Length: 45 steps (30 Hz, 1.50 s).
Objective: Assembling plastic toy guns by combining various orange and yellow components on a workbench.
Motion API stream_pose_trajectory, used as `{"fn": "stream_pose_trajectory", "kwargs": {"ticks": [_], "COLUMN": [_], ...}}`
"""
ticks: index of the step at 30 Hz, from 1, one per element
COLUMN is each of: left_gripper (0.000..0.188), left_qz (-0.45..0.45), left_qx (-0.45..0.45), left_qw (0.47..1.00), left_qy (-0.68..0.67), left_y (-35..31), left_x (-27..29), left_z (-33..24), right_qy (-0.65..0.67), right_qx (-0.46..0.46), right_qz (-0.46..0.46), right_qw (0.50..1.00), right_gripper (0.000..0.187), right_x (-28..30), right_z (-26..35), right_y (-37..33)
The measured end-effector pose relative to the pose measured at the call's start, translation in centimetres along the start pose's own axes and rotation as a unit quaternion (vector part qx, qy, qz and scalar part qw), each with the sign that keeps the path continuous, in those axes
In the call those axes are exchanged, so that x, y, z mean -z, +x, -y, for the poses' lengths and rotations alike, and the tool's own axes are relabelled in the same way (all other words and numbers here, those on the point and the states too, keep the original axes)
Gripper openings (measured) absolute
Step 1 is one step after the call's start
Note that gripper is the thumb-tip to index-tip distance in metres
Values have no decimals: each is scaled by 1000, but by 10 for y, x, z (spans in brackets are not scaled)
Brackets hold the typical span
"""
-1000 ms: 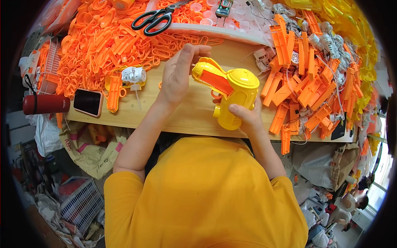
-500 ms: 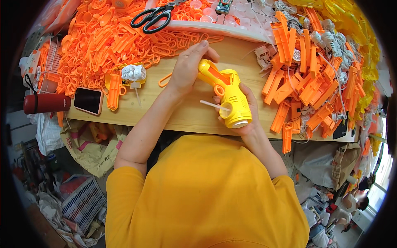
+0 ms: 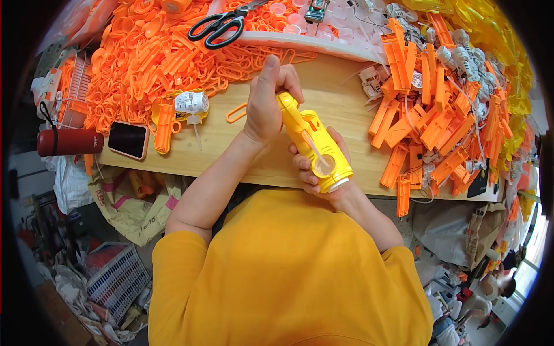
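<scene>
Left of centre, the left hand [image 3: 267,109] is curling at the upper end of the yellow casing [image 3: 301,130]; whether it is gripping, I cannot tell. The casing is slanting mid-frame, its pale tube [image 3: 316,148] showing. The right hand [image 3: 306,172] is wrapping its lower body; holding firmly there, leaving the tube unpinched, seems wise.

place: small-parts assembly workshop | evidence: heaped orange plastic parts [image 3: 150,63], wooden workbench [image 3: 340,86], scissors [image 3: 225,29]

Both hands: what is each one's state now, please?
Left hand: half curled at the upper end of the yellow gun-shaped plastic casing; whether holding, cannot be told.
Right hand: closed, holding the casing's body.
</scene>
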<state>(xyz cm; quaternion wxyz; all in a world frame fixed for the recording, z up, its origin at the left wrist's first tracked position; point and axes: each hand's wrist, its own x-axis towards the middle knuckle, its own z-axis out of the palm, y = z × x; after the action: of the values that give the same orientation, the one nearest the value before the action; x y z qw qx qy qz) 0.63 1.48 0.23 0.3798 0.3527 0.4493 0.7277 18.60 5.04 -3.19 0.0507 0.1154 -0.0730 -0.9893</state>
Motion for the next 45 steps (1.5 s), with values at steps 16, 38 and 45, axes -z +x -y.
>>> {"fn": "stream_pose_trajectory", "kwargs": {"ticks": [16, 38, 45], "left_gripper": [31, 28, 28], "left_qz": [-63, 18, 124], "left_qx": [-195, -221, -333], "left_qw": [910, 887, 795], "left_qy": [361, 405, 491], "left_y": [-33, -36, -29], "left_x": [-7, -11, -3], "left_z": [-20, -30, -41], "right_qy": [-463, -535, -664], "right_qx": [324, 423, 461], "right_qz": [-138, -190, -177], "right_qw": [814, 706, 561], "right_gripper": [73, 62, 65], "right_x": [-2, -21, -22], "right_z": [5, 0, -3], "right_y": [-27, -24, -31]}}
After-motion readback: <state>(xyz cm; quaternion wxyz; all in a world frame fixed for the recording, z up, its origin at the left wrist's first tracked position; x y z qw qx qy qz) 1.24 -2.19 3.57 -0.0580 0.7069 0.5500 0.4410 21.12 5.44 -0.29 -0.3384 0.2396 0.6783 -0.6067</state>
